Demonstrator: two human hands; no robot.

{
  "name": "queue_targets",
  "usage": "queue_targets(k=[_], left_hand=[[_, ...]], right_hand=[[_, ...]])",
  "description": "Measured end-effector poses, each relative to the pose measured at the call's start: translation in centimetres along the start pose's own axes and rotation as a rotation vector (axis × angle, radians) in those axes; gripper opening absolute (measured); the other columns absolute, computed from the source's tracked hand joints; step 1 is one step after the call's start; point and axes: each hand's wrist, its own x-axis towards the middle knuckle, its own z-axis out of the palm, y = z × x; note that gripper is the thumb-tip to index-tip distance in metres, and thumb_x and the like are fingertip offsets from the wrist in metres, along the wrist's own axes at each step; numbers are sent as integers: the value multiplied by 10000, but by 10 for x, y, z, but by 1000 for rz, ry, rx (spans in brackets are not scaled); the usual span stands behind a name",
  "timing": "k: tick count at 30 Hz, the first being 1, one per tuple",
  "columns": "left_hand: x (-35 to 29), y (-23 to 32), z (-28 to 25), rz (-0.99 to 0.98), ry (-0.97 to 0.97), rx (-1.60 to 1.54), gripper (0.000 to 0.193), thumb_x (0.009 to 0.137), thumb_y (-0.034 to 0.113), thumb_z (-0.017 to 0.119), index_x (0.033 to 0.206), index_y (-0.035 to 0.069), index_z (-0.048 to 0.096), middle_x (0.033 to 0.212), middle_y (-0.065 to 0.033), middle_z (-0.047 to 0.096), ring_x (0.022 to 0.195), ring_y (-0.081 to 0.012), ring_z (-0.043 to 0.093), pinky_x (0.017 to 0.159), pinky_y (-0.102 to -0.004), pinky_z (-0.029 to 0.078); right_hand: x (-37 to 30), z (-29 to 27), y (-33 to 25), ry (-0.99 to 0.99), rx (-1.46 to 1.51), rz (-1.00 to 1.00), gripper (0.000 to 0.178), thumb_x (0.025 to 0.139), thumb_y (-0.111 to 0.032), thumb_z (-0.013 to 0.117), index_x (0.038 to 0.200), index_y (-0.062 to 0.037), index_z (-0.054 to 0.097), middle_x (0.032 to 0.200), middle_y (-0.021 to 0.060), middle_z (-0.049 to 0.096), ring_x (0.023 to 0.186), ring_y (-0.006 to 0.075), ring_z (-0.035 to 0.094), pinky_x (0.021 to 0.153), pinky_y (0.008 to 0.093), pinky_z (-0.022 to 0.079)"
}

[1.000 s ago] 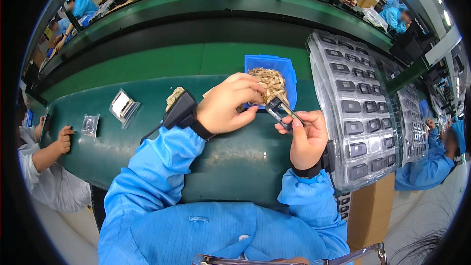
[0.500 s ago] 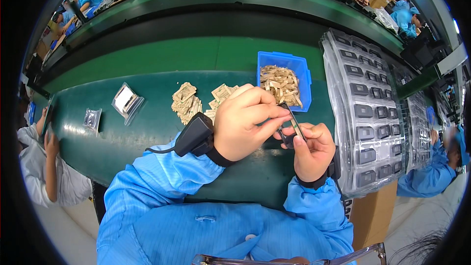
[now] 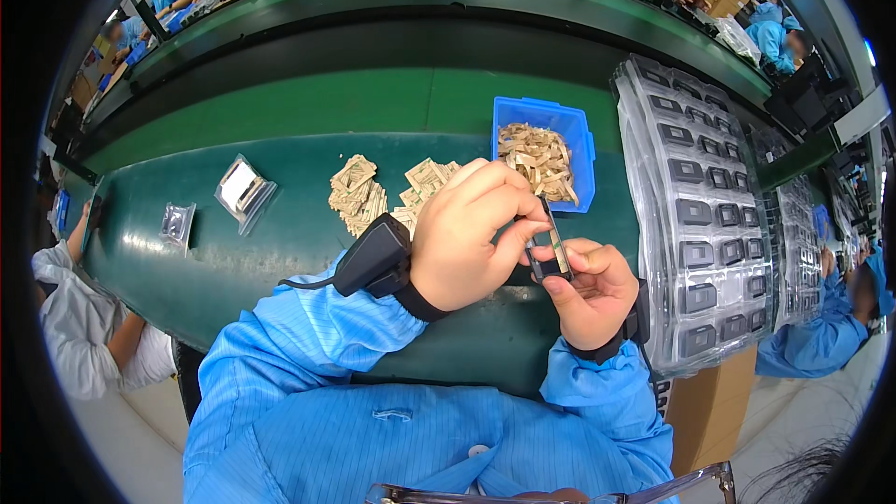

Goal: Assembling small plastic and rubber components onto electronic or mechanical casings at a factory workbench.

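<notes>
Between my hands is a small black rectangular plastic frame (image 3: 558,264), held tilted above the table. A narrow tan strip (image 3: 559,250) with a bit of green lies along its right side. My left hand (image 3: 478,235) pinches the frame's upper end between thumb and fingers. My right hand (image 3: 594,291) grips the lower right edge, its thumb beneath and its fingers behind. Just beyond them, a blue bin (image 3: 585,161) holds many loose tan strips (image 3: 539,161). Left of my left hand lie two piles of similar tan pieces, one nearer (image 3: 357,194) and one partly hidden (image 3: 425,182).
At right, stacked clear plastic trays (image 3: 644,224) carry rows of black frames. Two clear bags (image 3: 245,192) (image 3: 176,224) lie on the green table's left part. A cardboard box (image 3: 714,411) stands below the trays. Other people work on the left, right and far side.
My right thumb has slid down off the frame's face, and more of the frame and strip shows. My left hand has barely moved. The person at left has drawn an arm back from the table edge.
</notes>
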Motion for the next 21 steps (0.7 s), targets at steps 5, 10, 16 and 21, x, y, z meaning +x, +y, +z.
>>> queue_targets(k=[5, 10, 16, 21], left_hand=[[-4, 0, 1, 5, 18, -3, 198, 732, -51, 757, 885, 42, 672, 864, -86, 625, 756, -248, 602, 651, -341, 480], [-4, 0, 0, -4, 48, -30, 194, 740, -47, 761, 887, 51, 681, 862, -79, 629, 754, -242, 612, 647, -343, 483], [-1, -1, -1, 102, 49, 81, 184, 730, -6, 773, 859, 64, 662, 861, -74, 627, 754, -266, 606, 636, -353, 479], [-1, 0, 3, 111, 45, 176, 192, 734, 9, 761, 853, 65, 622, 870, -76, 620, 762, -283, 593, 622, -371, 472]], right_hand=[[1, -1, 2, -11, -15, -6, 286, 866, 137, 655, 1094, 29, 521, 1162, 244, 629, 1112, 335, 655, 967, 450, 552], [2, 0, 1, -4, 82, -3, 298, 868, 104, 681, 1104, 21, 518, 1149, 240, 641, 1098, 357, 661, 980, 470, 538], [2, -1, 0, -25, -8, -23, 324, 850, 111, 697, 1113, 29, 526, 1139, 247, 644, 1098, 370, 662, 952, 454, 557], [3, -2, 1, -46, -30, -29, 351, 835, 122, 707, 1126, 34, 532, 1154, 253, 635, 1092, 375, 665, 933, 440, 569]])
